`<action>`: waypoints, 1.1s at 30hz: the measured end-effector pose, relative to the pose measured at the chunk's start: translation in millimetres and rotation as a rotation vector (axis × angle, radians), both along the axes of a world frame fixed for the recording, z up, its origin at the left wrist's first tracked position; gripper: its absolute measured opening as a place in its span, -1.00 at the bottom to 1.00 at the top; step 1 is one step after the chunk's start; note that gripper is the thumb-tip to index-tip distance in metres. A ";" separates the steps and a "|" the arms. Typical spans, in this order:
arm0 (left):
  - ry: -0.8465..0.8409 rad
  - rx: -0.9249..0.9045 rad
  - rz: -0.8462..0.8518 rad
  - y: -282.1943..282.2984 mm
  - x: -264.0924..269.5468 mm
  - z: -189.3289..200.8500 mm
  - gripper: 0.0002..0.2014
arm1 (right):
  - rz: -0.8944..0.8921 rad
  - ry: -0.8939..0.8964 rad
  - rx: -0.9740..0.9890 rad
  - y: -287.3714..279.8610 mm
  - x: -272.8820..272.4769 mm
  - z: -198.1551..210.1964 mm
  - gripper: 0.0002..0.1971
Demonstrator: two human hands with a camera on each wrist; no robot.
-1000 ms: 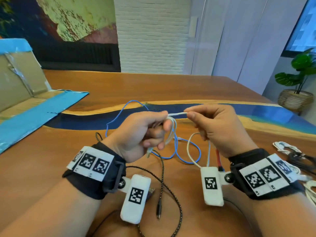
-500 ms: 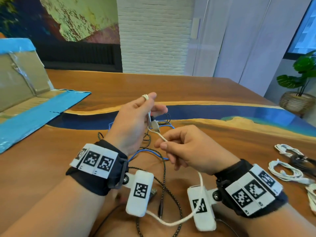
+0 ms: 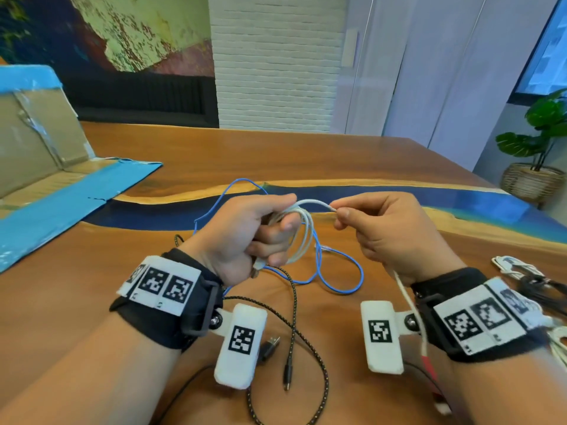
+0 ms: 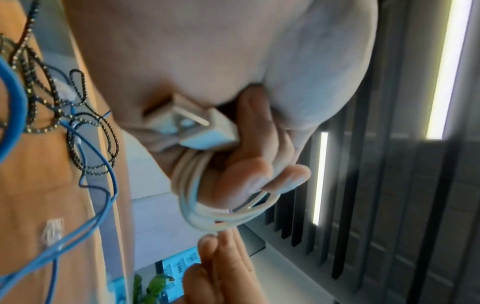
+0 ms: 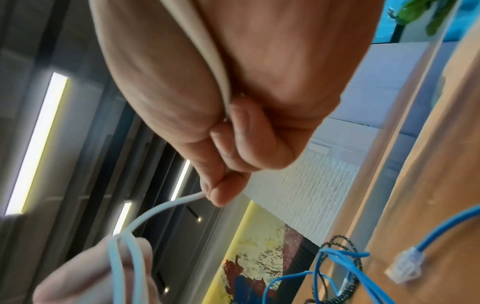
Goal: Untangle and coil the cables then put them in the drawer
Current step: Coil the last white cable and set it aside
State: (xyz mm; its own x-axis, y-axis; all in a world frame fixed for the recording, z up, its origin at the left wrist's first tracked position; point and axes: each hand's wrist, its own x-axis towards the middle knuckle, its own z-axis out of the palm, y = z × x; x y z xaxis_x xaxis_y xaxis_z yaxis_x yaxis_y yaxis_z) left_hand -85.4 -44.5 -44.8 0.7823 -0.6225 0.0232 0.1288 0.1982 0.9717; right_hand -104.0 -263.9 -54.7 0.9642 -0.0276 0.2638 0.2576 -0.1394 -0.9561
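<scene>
My left hand [image 3: 264,231] is raised over the wooden table [image 3: 214,154] and grips a small coil of white cable [image 3: 302,237]; its USB plug [image 4: 197,121] lies against the palm. My right hand [image 3: 339,211] pinches the same white cable [image 5: 166,205] between thumb and forefinger just right of the coil. The free length runs through that palm and down past the wrist. A thin blue network cable [image 3: 343,271] and a black braided cable [image 3: 294,305] lie loose on the table below my hands.
An opened cardboard box with blue tape [image 3: 46,167] sits at the left. Coiled white and black cables [image 3: 521,274] lie at the right table edge. A potted plant [image 3: 543,142] stands beyond the right corner. No drawer is in view.
My right hand rose from below the left hand to level with it on the right, laying another white loop. My left hand turned its fingers down around the coil.
</scene>
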 end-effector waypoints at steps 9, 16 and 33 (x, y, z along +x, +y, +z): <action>0.134 -0.472 0.087 -9.5 6.4 -1.6 -0.69 | 0.118 0.112 -0.216 30.1 -7.1 -14.8 -0.71; 0.029 -0.502 0.447 -10.6 16.8 -5.8 -0.67 | 0.229 0.129 -0.467 36.3 -15.7 -10.9 -0.76; -0.055 0.128 -0.016 -17.1 -5.2 -7.2 -0.45 | 0.002 -0.198 -0.488 2.4 -12.9 10.1 -0.80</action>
State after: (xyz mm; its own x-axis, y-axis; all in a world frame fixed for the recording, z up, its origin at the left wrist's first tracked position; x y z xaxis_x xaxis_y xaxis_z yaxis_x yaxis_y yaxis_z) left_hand -90.6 -61.6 -52.0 0.7721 -0.6353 -0.0145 0.0768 0.0706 0.9945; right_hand -117.0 -261.4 -44.5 0.8943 0.1460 0.4231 0.4279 -0.5560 -0.7126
